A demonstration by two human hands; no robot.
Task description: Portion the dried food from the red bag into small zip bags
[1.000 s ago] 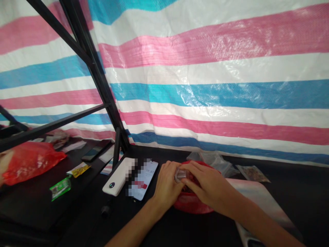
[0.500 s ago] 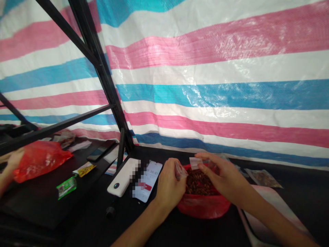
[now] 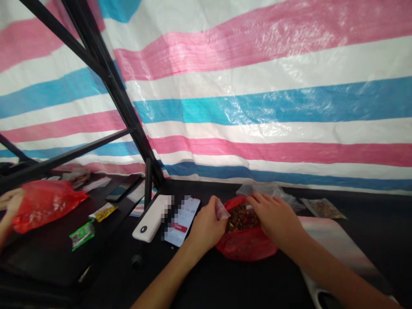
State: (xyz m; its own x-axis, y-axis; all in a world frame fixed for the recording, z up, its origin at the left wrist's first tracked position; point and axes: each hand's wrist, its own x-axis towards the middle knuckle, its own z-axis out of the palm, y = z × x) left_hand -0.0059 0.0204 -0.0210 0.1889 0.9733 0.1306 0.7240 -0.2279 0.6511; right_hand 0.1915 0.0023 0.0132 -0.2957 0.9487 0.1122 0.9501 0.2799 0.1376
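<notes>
A red plastic bag [image 3: 247, 246] lies open on the black table, with a heap of small brown pieces [image 3: 240, 218] in it. My left hand [image 3: 206, 229] is closed on a small clear plastic pouch [image 3: 222, 211] at the bag's left rim. My right hand [image 3: 277, 219] reaches into the bag from the right, fingers curled down onto the brown pieces. What its fingertips pinch is hidden.
A white power bank [image 3: 151, 219] and a phone [image 3: 183, 221] lie left of my left hand. A filled clear pouch [image 3: 323, 208] and crumpled clear plastic [image 3: 268, 191] lie behind the bag. A striped tarp hangs behind. Another person's hand [image 3: 11, 201] touches a red bag [image 3: 45, 206] at far left.
My right hand has come down from above the bag into the brown pieces. My left hand still grips the small pouch. The view has shifted slightly.
</notes>
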